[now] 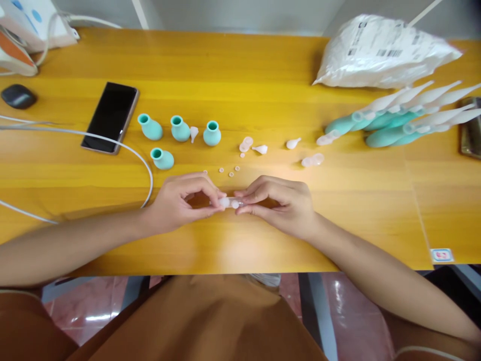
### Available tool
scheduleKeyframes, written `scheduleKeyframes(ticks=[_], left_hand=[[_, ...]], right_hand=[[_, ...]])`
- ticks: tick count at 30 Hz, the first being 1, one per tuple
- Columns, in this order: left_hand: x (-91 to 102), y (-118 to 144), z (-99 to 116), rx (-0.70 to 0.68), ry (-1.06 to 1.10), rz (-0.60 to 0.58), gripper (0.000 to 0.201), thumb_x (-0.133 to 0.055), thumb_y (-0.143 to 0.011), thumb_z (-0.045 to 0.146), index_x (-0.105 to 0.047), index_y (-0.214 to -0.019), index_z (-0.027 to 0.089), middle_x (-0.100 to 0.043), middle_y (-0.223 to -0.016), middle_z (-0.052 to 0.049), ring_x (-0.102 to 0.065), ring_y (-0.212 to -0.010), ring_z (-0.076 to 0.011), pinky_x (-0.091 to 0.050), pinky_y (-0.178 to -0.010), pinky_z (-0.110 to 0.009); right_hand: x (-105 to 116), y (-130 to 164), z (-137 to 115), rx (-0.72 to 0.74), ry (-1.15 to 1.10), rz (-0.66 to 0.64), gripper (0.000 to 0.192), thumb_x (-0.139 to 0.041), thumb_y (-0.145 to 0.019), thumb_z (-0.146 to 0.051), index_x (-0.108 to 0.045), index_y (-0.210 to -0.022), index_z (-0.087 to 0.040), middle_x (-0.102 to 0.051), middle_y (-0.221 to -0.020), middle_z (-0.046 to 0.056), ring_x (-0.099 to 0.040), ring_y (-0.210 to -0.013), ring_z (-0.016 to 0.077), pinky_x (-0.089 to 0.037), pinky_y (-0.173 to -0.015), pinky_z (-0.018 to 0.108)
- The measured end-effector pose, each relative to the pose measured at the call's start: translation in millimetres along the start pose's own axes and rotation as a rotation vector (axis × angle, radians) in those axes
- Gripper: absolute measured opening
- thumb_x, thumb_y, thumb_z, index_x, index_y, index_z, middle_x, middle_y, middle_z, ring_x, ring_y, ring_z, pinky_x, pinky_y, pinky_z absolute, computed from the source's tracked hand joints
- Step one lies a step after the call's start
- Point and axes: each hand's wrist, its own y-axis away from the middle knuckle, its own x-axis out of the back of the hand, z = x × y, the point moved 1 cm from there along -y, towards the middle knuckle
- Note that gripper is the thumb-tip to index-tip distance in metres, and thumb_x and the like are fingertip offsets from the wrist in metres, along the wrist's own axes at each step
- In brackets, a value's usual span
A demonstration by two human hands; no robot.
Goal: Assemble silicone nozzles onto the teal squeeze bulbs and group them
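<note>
Left hand (pixel 180 203) and right hand (pixel 280 205) meet near the table's (pixel 263 75) near edge, fingertips pinched on a small clear plastic piece (pixel 231 202) between them. Keep both wrists low; align parts squarely; press gently

Unreadable barcode labels on white plastic bag (pixel 379 50); illegible sticker (pixel 442 255) on table edge.

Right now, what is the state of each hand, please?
Left hand: fingers closed on the small clear plastic piece.
Right hand: fingers closed on the same piece from the other end.
</note>
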Motion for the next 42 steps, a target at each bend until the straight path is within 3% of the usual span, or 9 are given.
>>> scheduleKeyframes(ticks=[10, 15, 19, 21, 26, 30, 34, 38, 42], left_hand=[[-4.1, 4.2, 1.4, -0.115, -0.071, 0.024, 0.018, -0.089, -0.099, 0.016, -0.075, -0.088, 0.021, -0.085, -0.099, -0.003, -0.084, -0.094, -0.0168, -0.067, -0.086, -0.026], [-4.0, 3.3, 5.8, -0.113, -0.086, 0.034, 0.021, -0.09, -0.097, 0.014, -0.073, -0.088, 0.021, -0.085, -0.1, -0.003, -0.084, -0.092, -0.0153, -0.067, -0.083, -0.023], [-5.1, 1.8, 6.5, -0.12, 0.021, 0.08, 0.02, -0.09, -0.095, 0.01, -0.074, -0.104, 0.021, -0.085, -0.107, -0.004, -0.085, -0.098, -0.0159, -0.069, -0.089, -0.024], [-6.6, 2.0, 5.3, -0.107, 0.157, 0.029, 0.029, -0.089, -0.096, 0.009, -0.074, -0.117, 0.022, -0.085, -0.114, -0.005, -0.085, -0.103, -0.0175, -0.072, -0.092, -0.027], [-7.7, 6.9, 1.3, -0.066, 0.213, -0.082, 0.045, -0.087, -0.097, 0.008, -0.07, -0.135, 0.026, -0.083, -0.125, -0.006, -0.085, -0.112, -0.0179, -0.072, -0.102, -0.03], [-6.2, 13.5, -4.1, -0.021, 0.151, -0.122, 0.037, -0.078, -0.102, 0.009, -0.069, -0.133, 0.027, -0.082, -0.12, -0.005, -0.083, -0.107, -0.0175, -0.072, -0.095, -0.03], [-6.1, 14.9, -5.5, 0.038, 0.109, -0.136, 0.026, -0.073, -0.105, 0.012, -0.07, -0.128, 0.025, -0.081, -0.115, -0.004, -0.083, -0.102, -0.0161, -0.071, -0.092, -0.028], [-6.8, 10.2, -0.7, 0.05, 0.043, -0.153, 0.018, -0.071, -0.105, 0.013, -0.07, -0.119, 0.024, -0.082, -0.107, -0.002, -0.082, -0.093, -0.0136, -0.068, -0.085, -0.024], [-6.6, 8.0, 1.1, 0.066, 0.007, -0.171, 0.012, -0.069, -0.104, 0.014, -0.071, -0.113, 0.022, -0.081, -0.101, -0.002, -0.08, -0.087, -0.0129, -0.066, -0.079, -0.022]], right_hand=[[-4.3, 1.9, 3.1, -0.094, -0.106, 0.016, 0.02, -0.099, -0.086, -0.018, -0.083, -0.097, -0.023, -0.088, -0.098, 0.003, -0.09, -0.095, 0.0226, -0.075, -0.086, 0.031], [-1.1, -1.9, -0.4, -0.055, -0.092, -0.01, 0.02, -0.098, -0.089, -0.021, -0.079, -0.097, -0.022, -0.087, -0.098, 0.004, -0.089, -0.097, 0.0208, -0.073, -0.084, 0.028], [9.3, -9.9, -11.3, 0.071, 0.101, -0.117, 0.02, -0.086, -0.102, -0.024, -0.077, -0.119, -0.022, -0.087, -0.107, 0.006, -0.084, -0.094, 0.0189, -0.068, -0.082, 0.031], [12.7, -13.0, -15.6, 0.143, 0.269, -0.172, 0.019, -0.078, -0.108, -0.023, -0.075, -0.127, -0.021, -0.086, -0.108, 0.007, -0.081, -0.092, 0.0203, -0.064, -0.081, 0.035], [24.6, -19.2, -21.7, 0.168, 0.433, -0.248, 0.013, -0.066, -0.113, -0.018, -0.074, -0.122, -0.02, -0.083, -0.109, 0.009, -0.079, -0.103, 0.0244, -0.062, -0.089, 0.041], [61.3, -20.0, -33.3, 0.1, 0.486, -0.02, 0.012, -0.075, -0.107, -0.018, -0.082, -0.114, -0.025, -0.079, -0.125, 0.01, -0.076, -0.117, 0.0274, -0.061, -0.101, 0.047], [99.2, -9.4, -40.9, -0.092, 0.449, 0.333, 0.008, -0.086, -0.101, -0.026, -0.09, -0.103, -0.033, -0.076, -0.101, 0.005, -0.074, -0.096, 0.0234, -0.061, -0.082, 0.041], [104.5, 7.2, -36.4, -0.412, 0.194, 0.362, 0.021, -0.086, -0.1, -0.045, -0.087, -0.091, -0.026, -0.073, -0.082, 0.002, -0.062, -0.061, 0.0141, -0.048, -0.051, 0.03], [103.6, 19.8, -25.7, -0.622, 0.128, 0.417, 0.038, -0.089, -0.093, -0.06, -0.083, -0.091, -0.023, -0.068, -0.07, -0.001, -0.053, -0.049, 0.0107, -0.04, -0.046, 0.027]])
